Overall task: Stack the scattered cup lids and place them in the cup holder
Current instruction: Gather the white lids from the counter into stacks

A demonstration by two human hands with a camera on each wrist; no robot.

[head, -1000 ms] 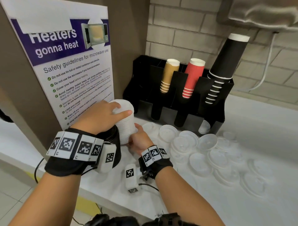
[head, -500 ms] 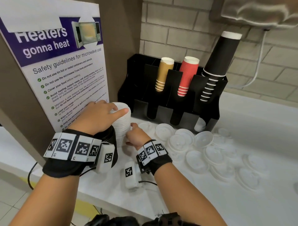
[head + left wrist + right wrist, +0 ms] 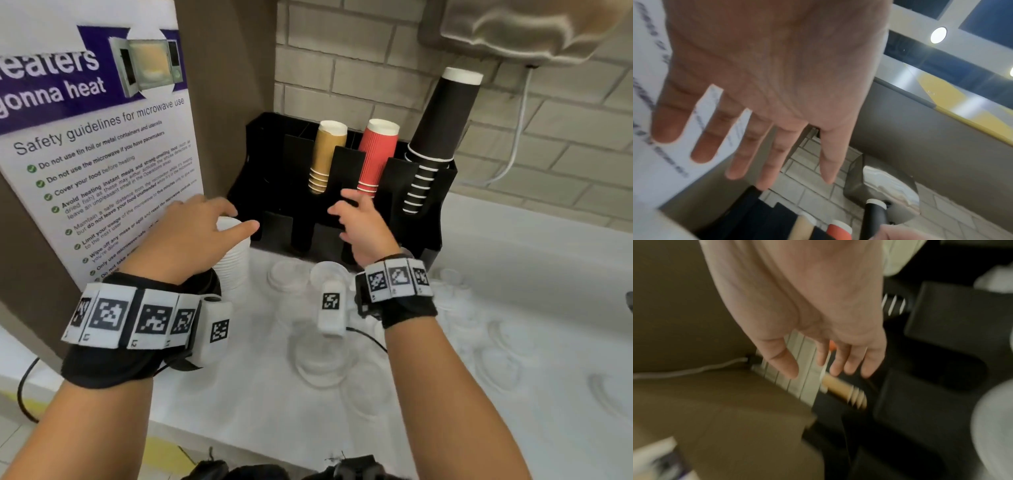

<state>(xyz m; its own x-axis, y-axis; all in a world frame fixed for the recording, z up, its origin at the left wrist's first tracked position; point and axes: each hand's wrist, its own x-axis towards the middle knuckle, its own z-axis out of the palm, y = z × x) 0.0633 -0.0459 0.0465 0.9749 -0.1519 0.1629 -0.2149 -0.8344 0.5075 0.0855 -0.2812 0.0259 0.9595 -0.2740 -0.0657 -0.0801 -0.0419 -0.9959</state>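
Both hands have let go of the white stack (image 3: 235, 260) since half a second ago. The right hand (image 3: 364, 233) has left the stack's side and risen toward the black cup holder (image 3: 270, 161). The left hand (image 3: 191, 236) has uncurled from round the stack's top.

The left fingers (image 3: 830, 155) are now straight and spread, released, and the left wrist view shows nothing in the palm. In the head view they reach across above the top of the stack, which stands upright on the counter (image 3: 513, 274) directly beneath them. Whether the palm brushes the top rim cannot be told.

The right fingers (image 3: 872, 360) are loosely extended and released too, grasping nothing. Their tips lie just in front of the holder's front slats, below the lower end of the red cups (image 3: 378, 154). The tan cups (image 3: 327, 154) lean just to the left of those fingers, and the tall column of black cups (image 3: 442, 116) leans to their right. The right wrist view is blurred, so contact with the holder cannot be judged.

Loose white lids (image 3: 322, 363) lie scattered on the counter below and behind the right fingers, toward the person, and out to the right. The microwave safety poster (image 3: 102, 154) hangs just left of the left fingers.
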